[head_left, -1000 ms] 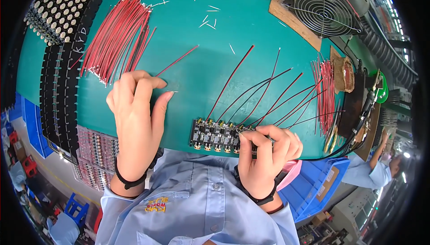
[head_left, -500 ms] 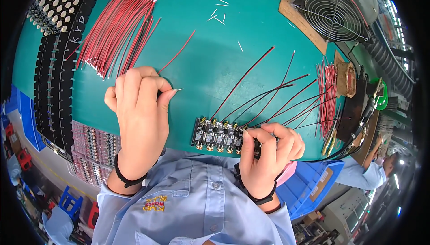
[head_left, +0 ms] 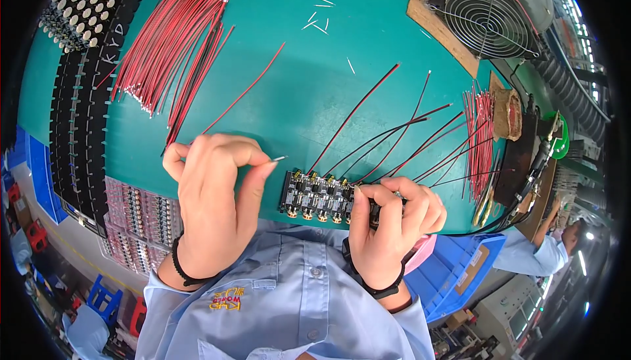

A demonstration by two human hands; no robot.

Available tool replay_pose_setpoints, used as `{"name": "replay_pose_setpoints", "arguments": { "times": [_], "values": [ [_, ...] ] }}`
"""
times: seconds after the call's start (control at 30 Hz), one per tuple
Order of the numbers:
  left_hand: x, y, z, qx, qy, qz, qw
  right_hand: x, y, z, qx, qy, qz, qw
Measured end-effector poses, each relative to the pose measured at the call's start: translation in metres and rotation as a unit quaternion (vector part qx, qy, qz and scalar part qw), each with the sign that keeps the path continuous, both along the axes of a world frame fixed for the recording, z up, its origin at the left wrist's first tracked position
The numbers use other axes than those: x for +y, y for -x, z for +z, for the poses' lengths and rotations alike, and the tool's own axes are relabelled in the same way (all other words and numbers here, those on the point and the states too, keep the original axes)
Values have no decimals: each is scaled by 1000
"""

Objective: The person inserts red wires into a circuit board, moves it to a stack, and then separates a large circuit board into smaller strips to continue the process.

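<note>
Between the thumb and forefinger of my left hand (head_left: 220,192), a thin pale tip (head_left: 281,158) sticks out to the right; whether it is a wire end or a loose sliver, I cannot tell. A red wire (head_left: 253,84) lies just beyond that hand. To the right is a strip of small black circuit boards (head_left: 319,195) with brass-coloured round parts along its near edge. My right hand (head_left: 388,225) is closed on the strip's right part, which its fingers partly hide. Several red and black wires (head_left: 358,107) fan out from the strip's far edge.
A large bundle of red and black wires (head_left: 171,38) lies at the far left, a smaller red bundle (head_left: 480,143) at the right. Short white slivers (head_left: 315,21) are scattered on the green mat (head_left: 296,90). A black fan (head_left: 486,18) stands far right; a blue bin (head_left: 453,278) sits below the edge.
My left hand has moved right and nearer to me, bringing the pale tip close to the board strip. More of the red wire behind it shows. The right hand has barely moved.
</note>
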State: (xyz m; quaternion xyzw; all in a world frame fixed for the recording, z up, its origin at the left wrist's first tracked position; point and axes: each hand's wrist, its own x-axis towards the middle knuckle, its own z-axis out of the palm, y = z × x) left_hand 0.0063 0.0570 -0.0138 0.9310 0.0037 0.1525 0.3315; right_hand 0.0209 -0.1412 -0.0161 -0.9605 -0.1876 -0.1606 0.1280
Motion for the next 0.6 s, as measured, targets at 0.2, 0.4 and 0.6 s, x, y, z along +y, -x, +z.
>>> {"name": "replay_pose_setpoints", "arguments": {
  "times": [0.2, 0.4, 0.6],
  "values": [
    [-5, 2, 3, -22, 63, -63, 996, 0, 3, 2, -9, 16, 8, 1000],
    [-13, 6, 4, -8, 117, -144, 983, -5, 8, 15, 23, -59, 37, 997],
    [-18, 10, 1, -15, 144, -185, 972, -9, 8, 15, 95, -161, 97, 977]
  ]
}}
